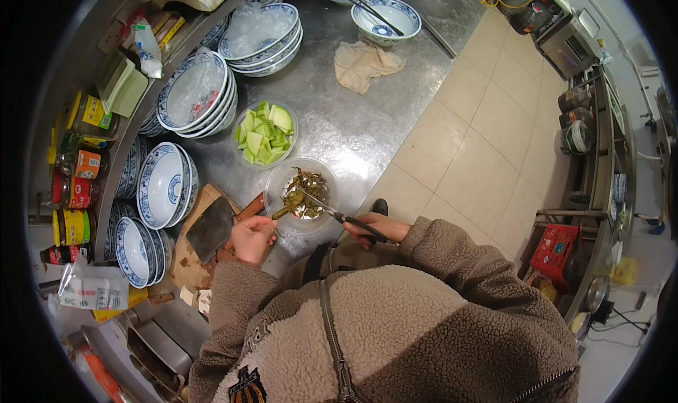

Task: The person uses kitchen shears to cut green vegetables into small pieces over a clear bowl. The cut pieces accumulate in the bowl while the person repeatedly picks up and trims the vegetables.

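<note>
My left hand (254, 240) pinches one end of a dark green strip of what looks like pickled vegetable (286, 208) at the left rim of a clear plastic bowl (329, 175). In my right hand (374, 228) is a pair of scissors (354, 220) with dark handles. Its blades reach over the bowl, among the greens (307, 183), close to the held strip. Below the greens, reddish bits show at the bottom of the bowl. Just behind it stands a second clear bowl (294, 143) filled with light green vegetable pieces (265, 133).
A cleaver (210, 231) lies on a wooden board (183, 260) beside my left hand. Stacked blue-and-white bowls (161, 186) line the left of the steel table (318, 106). Farther back are a cloth (365, 64) and a bowl (386, 19) with chopsticks. Jars (74, 227) stand at left.
</note>
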Demonstrator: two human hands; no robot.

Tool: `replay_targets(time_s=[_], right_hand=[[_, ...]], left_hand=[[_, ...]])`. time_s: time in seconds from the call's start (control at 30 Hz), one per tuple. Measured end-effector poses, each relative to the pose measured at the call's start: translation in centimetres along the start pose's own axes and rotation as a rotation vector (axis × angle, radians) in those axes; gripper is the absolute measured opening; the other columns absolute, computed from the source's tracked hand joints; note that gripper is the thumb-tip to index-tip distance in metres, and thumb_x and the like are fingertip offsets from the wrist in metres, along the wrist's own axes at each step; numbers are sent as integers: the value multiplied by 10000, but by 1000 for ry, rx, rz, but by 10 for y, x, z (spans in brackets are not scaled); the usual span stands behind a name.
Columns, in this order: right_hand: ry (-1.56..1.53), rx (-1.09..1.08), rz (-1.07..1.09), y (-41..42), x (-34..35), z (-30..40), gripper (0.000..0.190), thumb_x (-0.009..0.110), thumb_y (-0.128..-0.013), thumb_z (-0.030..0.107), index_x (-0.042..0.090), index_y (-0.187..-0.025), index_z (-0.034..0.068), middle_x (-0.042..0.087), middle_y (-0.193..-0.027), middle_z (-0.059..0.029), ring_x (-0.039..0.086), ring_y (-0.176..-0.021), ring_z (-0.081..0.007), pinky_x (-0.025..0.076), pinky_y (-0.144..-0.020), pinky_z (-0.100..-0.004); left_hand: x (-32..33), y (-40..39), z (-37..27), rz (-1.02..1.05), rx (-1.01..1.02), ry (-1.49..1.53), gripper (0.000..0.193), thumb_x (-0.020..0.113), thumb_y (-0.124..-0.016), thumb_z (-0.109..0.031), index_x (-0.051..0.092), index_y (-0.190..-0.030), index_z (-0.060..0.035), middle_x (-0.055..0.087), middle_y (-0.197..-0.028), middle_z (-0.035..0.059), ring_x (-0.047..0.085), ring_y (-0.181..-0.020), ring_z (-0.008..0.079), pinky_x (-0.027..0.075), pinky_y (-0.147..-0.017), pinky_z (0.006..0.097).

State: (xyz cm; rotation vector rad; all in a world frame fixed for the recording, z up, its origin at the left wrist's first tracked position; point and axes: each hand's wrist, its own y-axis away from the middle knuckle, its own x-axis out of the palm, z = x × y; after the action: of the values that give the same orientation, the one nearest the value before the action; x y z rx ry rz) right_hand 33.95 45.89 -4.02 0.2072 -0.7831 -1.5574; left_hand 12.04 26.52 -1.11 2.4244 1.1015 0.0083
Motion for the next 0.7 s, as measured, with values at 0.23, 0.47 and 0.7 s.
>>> replay_targets(time_s=[0.23,0.47,0.7], right_hand=[[88,-35,-103,4,7,11,528,545,-834,562,500,-609,87,461,-527,20,484,-453,-81,392,-439,-232],[8,-5,-125,6,5,5,534,536,-840,562,495,-593,90,481,-526,10,478,-443,-85,393,-430,-233],[80,-35,-70,-4,5,-11,531,527,-838,572,510,-625,87,477,-524,2,481,-474,-82,379,-456,-229]], left_hand=[[7,2,6,136,-54,38,49,669,-761,30,628,-777,50,596,-611,60,514,-474,95,390,-421,222],[5,5,2,75,-130,85,56,666,-754,39,621,-783,54,592,-616,66,518,-478,108,392,-434,227],[9,3,5,24,-162,162,71,669,-753,23,616,-781,60,594,-626,74,522,-482,117,393,-437,233]])
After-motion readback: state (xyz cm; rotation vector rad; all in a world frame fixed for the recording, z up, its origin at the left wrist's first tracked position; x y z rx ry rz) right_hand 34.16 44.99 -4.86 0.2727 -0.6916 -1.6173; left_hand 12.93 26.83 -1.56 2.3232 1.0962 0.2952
